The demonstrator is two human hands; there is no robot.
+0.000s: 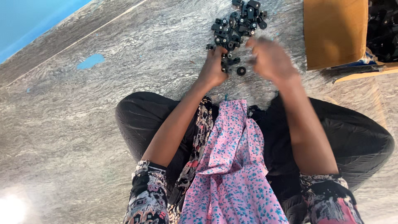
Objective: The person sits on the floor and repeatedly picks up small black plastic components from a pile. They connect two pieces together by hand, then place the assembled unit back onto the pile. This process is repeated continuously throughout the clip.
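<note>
Now: left hand [212, 68] pinching black parts [236, 25] | right hand [269, 58] blurred, grip unclear | brown carton [335, 33] right.

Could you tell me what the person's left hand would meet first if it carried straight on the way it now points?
Probably the pile of small black plastic parts on the stone floor; the left hand already touches its near edge.
</note>
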